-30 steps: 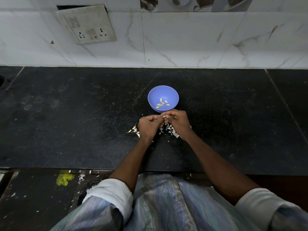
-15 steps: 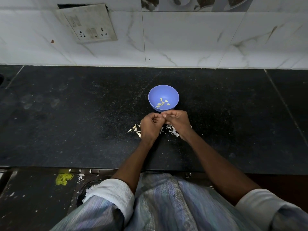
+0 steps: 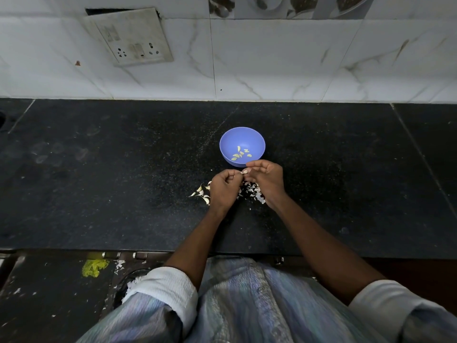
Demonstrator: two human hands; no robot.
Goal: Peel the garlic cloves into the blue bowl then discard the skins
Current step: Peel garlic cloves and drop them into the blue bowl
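The blue bowl (image 3: 242, 142) stands on the black counter with several peeled cloves (image 3: 239, 154) in its bottom. Just in front of it my left hand (image 3: 223, 189) pinches a garlic clove (image 3: 244, 172) at its fingertips. My right hand (image 3: 265, 180) is curled beside it, its fingertips at the same clove. Unpeeled cloves (image 3: 203, 192) lie left of my left hand. White skin flakes (image 3: 252, 193) are scattered under and between both hands, partly hidden by them.
The black stone counter (image 3: 123, 181) stretches wide on both sides of the bowl. A white tiled wall with a socket plate (image 3: 131, 38) rises behind. The counter's front edge (image 3: 99, 250) is near my body; skin scraps and a yellow-green lump (image 3: 95, 267) lie below.
My right hand's fingers have lifted and spread slightly from the left hand, and the clove shows between the fingertips again. The bowl has not moved.
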